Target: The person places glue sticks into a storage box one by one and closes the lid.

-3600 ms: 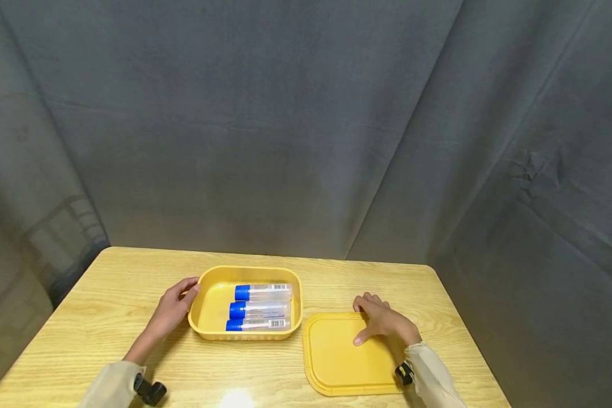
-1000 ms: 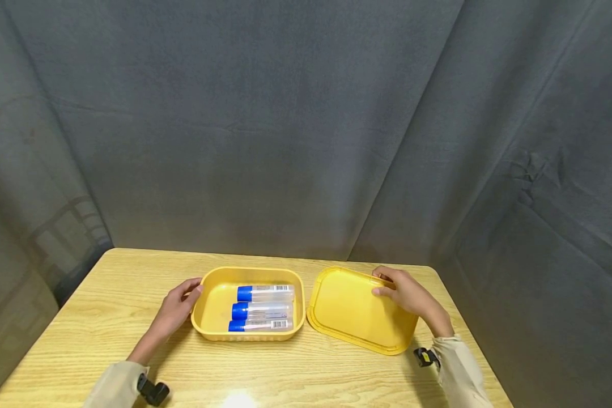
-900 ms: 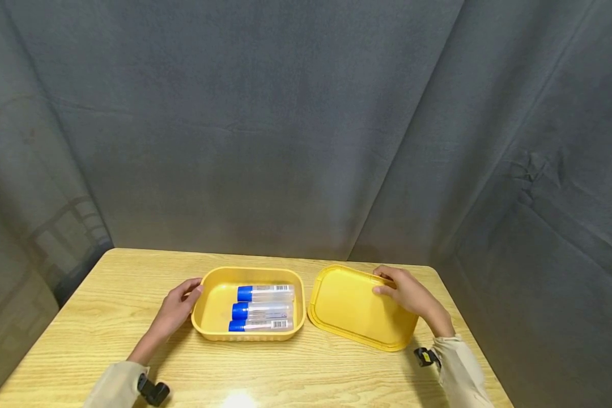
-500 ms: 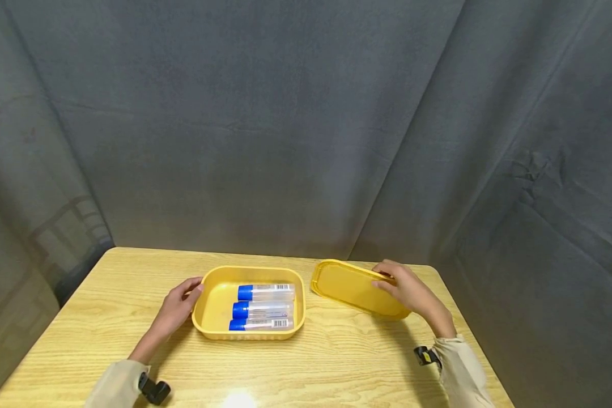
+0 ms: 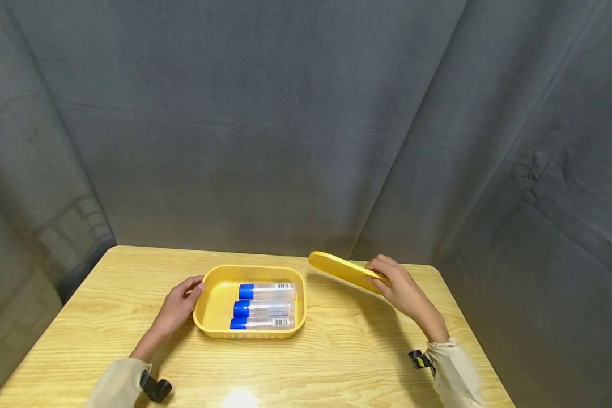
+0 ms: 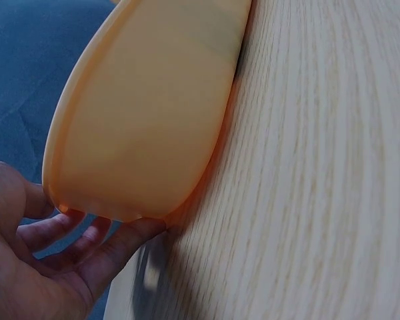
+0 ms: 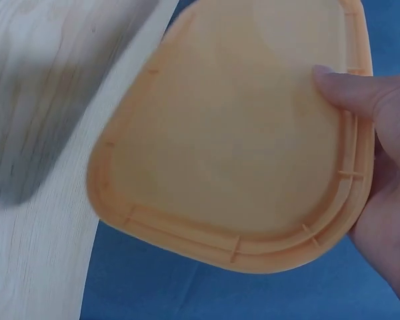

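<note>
A yellow box (image 5: 214,300) sits uncovered on the table, with three clear tubes (image 5: 267,309) with blue caps lying side by side in it. My left hand (image 5: 175,306) holds the box at its left end, thumb by the rim. In the left wrist view, bent fingers (image 6: 87,243) touch the end of the box. To the right, my right hand (image 5: 400,289) grips the yellow lid (image 5: 341,269) by its right edge, above the table and steeply tilted. The right wrist view has the thumb on the ridged face of the lid (image 7: 220,133).
The wooden table (image 5: 296,374) extends in front of the box and to both sides. Grey curtains (image 5: 265,124) hang behind it and at the sides. Each wrist carries a small black camera (image 5: 155,388).
My right hand has taken the lid off the table and raised it. The lid has tipped from flat to nearly edge-on. My left hand stays on the box, which has hardly moved.
</note>
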The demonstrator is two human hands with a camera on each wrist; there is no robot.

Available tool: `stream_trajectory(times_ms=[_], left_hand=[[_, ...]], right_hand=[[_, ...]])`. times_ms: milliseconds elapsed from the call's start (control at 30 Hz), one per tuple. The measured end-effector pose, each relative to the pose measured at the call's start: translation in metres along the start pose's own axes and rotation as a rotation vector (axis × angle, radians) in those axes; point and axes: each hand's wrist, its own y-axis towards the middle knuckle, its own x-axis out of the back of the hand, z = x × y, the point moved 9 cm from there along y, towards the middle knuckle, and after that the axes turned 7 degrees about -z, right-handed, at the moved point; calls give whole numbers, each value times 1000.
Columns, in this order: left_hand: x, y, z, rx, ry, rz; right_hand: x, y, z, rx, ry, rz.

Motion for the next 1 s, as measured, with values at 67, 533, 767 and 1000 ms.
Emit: stream_trajectory(times_ms=[67, 533, 767, 1000], left_hand=[[0, 0, 1, 5, -6, 2], [0, 0, 2, 6, -41, 0], [0, -1, 3, 6, -32, 5], [-1, -2, 4, 14, -49, 15]], right_hand=[[-2, 1, 5, 20, -16, -14], [-12, 6, 28, 144, -68, -96], [-19, 7, 42, 224, -97, -120], [-25, 9, 53, 269, -99, -138]])
